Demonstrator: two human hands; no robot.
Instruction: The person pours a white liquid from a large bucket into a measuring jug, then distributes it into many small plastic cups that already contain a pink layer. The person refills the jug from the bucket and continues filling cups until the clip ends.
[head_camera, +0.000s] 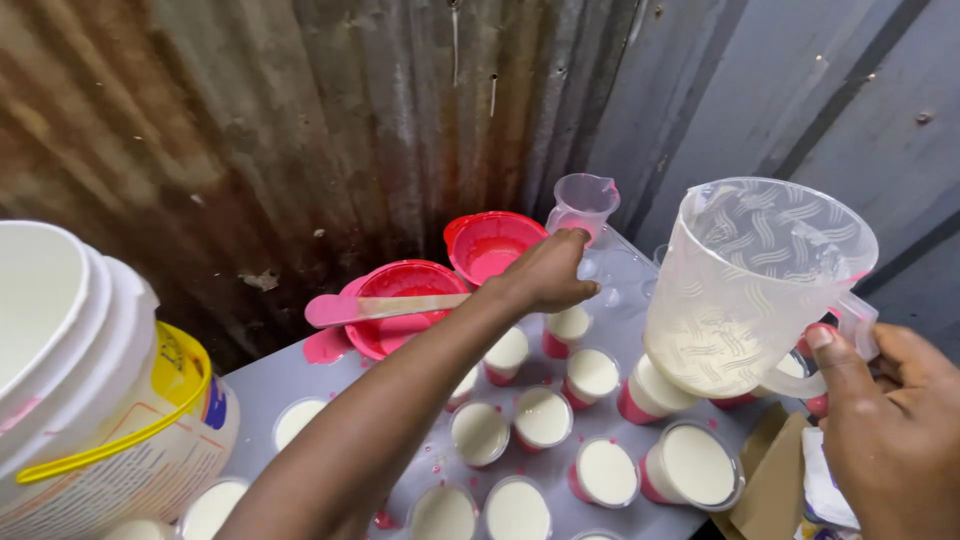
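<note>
Head view: your right hand (890, 420) gripped the tilted jug (755, 290) by its handle above the cups (690, 465); your left-hand fingers (572, 262) curled at the counter's (260, 385) far corner, pinching unclear.

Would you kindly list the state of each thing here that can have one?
Clear plastic jug: tilted, held by right hand, white liquid at the bottom.
Left hand: outstretched, grip on a small clear cup.
Small cups: filled with white liquid.
Red bowls: open, pink residue.
White bucket: open.

Clear ribbed plastic jug (760, 280), glossy red plastic bowls (405, 300), rusty corrugated metal wall (300, 130), smooth white plastic bucket (90, 400).
</note>
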